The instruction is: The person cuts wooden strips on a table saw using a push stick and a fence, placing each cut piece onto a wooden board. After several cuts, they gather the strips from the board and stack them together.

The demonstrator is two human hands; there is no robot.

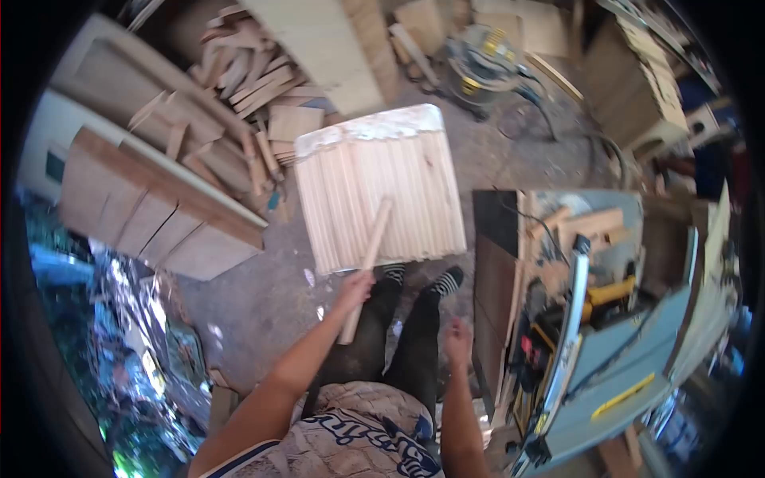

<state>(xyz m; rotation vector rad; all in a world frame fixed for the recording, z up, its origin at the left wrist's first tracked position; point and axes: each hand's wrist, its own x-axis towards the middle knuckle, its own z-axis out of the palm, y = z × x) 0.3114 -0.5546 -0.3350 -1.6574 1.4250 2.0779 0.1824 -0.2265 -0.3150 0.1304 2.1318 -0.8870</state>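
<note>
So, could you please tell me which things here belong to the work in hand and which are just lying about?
In hand: left hand, wooden rod it grips, stack of rods beneath.
Lying about: scrap offcuts, shop vacuum, table saw, leaning boards. Right hand holds nothing.

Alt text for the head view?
Looking down, the left hand grips a wooden dowel over a stack of dowels on the floor; the right hand holds nothing visible. Table saw at right, scrap wood beyond.

Left hand [356,285] fisted, arm outstretched, right hand [457,333] loose
</note>
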